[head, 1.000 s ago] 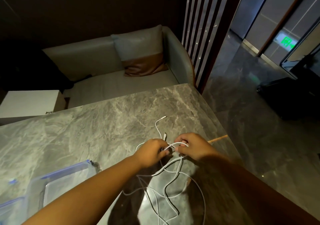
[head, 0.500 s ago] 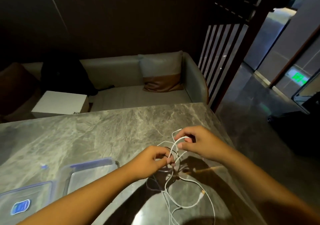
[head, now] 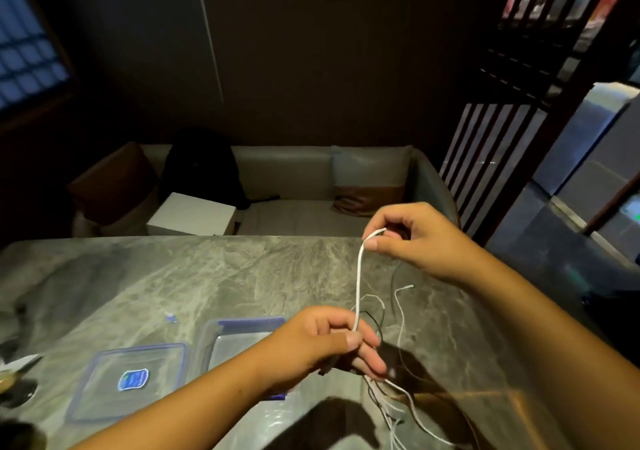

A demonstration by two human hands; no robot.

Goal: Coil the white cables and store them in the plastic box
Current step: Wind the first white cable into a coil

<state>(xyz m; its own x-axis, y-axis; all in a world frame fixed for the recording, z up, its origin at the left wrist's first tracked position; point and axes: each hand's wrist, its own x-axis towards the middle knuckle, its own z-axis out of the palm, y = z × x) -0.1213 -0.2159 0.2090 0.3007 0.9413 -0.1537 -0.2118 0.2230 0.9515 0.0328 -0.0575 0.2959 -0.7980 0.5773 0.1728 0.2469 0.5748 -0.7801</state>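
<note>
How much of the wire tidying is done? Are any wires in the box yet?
Not far along. Done: the plastic box sits open, its lid beside it on the table. In hand: the right hand and left hand pinch one white cable, stretched straight between them, with no loops wound. Left: coiling it, then the loose cables tangled on the table. No cable shows in the box's visible part.

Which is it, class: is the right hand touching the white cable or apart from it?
Touching. The head view shows the right hand pinching the white cable near its end between thumb and forefinger.
</note>
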